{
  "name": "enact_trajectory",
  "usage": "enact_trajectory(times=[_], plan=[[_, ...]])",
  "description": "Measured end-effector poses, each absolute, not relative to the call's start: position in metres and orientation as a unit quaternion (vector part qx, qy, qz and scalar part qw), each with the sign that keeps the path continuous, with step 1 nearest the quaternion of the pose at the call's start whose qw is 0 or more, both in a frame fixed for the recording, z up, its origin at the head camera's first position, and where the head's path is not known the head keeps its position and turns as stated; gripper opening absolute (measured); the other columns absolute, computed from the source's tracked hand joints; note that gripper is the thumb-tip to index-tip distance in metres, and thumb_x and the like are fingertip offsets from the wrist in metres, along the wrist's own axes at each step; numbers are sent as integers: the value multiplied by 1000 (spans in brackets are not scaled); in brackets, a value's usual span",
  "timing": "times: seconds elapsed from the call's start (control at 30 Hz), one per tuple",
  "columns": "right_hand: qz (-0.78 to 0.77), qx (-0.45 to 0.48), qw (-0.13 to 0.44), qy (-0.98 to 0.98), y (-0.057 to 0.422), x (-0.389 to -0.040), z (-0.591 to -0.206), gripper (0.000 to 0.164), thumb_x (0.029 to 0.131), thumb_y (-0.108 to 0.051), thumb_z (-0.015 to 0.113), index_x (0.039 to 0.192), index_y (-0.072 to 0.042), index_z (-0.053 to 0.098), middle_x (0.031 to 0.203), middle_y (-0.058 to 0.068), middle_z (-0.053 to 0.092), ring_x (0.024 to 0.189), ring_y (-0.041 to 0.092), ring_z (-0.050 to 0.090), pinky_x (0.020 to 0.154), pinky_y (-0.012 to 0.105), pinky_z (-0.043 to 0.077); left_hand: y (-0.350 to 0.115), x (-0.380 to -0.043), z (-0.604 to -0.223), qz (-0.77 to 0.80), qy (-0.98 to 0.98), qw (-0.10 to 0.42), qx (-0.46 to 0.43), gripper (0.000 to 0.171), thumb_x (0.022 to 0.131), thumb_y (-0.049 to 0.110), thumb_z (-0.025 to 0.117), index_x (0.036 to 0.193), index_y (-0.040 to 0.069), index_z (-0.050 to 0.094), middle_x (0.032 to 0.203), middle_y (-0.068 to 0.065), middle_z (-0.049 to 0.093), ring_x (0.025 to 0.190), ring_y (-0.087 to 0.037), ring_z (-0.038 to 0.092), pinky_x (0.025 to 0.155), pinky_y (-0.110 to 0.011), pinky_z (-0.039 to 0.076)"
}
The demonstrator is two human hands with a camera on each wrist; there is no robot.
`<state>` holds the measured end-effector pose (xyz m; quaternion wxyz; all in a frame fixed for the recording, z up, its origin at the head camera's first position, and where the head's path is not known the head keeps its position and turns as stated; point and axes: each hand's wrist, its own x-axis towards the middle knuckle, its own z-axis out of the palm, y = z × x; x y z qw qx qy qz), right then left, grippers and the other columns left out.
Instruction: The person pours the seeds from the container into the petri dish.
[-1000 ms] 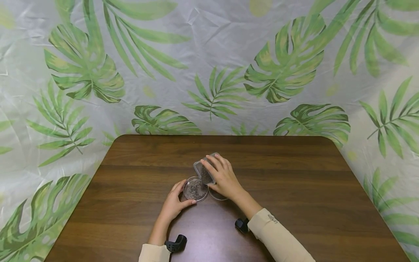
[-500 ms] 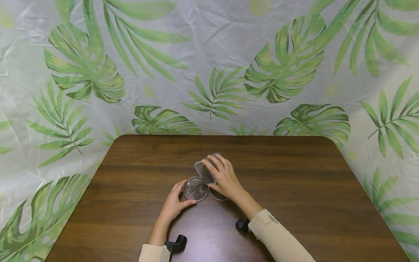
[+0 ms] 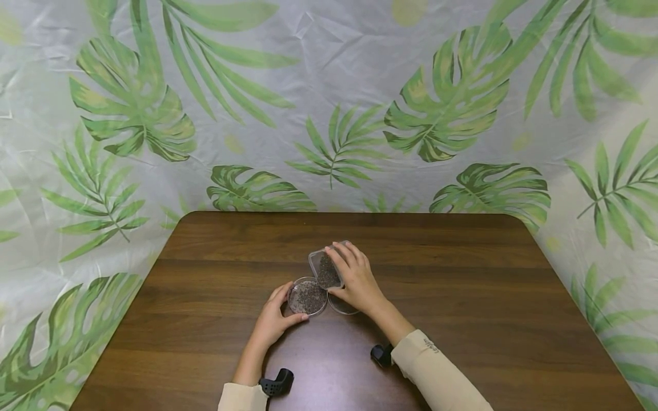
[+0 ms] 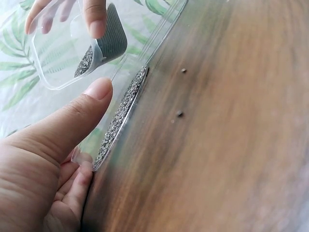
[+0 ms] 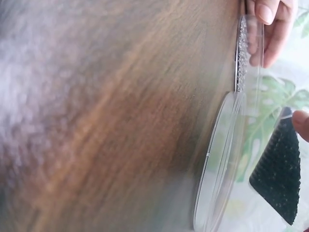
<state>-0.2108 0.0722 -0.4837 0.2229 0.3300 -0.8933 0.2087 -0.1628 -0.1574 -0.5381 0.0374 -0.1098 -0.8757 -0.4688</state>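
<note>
My left hand (image 3: 272,321) holds a clear round petri dish (image 3: 294,298) by its side, thumb and fingers around the rim. Dark grey granules (image 4: 123,113) cover the dish's bottom in a thin layer. Gripped in my right hand (image 3: 358,279) is a clear plastic tub (image 3: 315,262), raised and tilted toward the dish. Its dark granules (image 5: 282,169) lie heaped on the lower side, as the right wrist view shows. Beside the petri dish, partly under my right hand, a second clear round dish or lid (image 5: 215,164) sits on the table.
The brown wooden table (image 3: 205,319) has rounded far corners. A couple of loose granules (image 4: 179,114) lie on it near the dish. Behind its far edge hangs a leaf-patterned cloth (image 3: 339,68). Each wrist wears a black camera (image 3: 277,382).
The tub has shifted slightly right and tilts a little less. More granules cover the petri dish's bottom. My left hand has stayed in place.
</note>
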Motion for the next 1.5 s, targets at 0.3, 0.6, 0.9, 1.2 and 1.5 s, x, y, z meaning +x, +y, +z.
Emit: enact_trajectory(times=[0.3,0.6,0.9,1.2,1.5], plan=[[314,279,195,-886,72,-209,-486,105,54,-26,87,140,-15,27,138,10,31,126,31,22,99,51,20,-157,-162,-538,-474,-872,43,-117,84,64,28,80,133,-1,41,130,-18,42,107,-32,50,90,-44,39],[395,252,183,-864,75,-209,-486,106,53,-26,87,140,-14,28,137,9,32,126,31,22,101,48,19,-157,-163,-538,-473,-873,43,-115,85,64,29,80,133,1,41,130,-17,42,108,-32,50,91,-44,38],[449,206,147,-857,78,-205,-484,105,53,-26,87,140,-20,28,139,9,30,126,28,22,97,51,26,-158,-162,-538,-473,-873,43,-114,84,64,28,80,133,1,41,130,-17,42,107,-32,50,91,-44,38],[505,172,120,-837,86,-204,-482,105,52,-30,88,139,-28,29,137,-1,32,120,22,29,93,51,31,-157,-162,-538,-474,-870,50,-123,84,64,30,80,132,-1,41,129,-18,43,108,-32,50,91,-44,38],[567,171,91,-800,93,-198,-469,103,54,-17,87,139,-11,29,134,14,34,115,37,37,93,50,30,-158,-163,-540,-471,-873,50,-117,85,63,30,80,132,1,42,129,-16,43,107,-31,50,91,-44,38]])
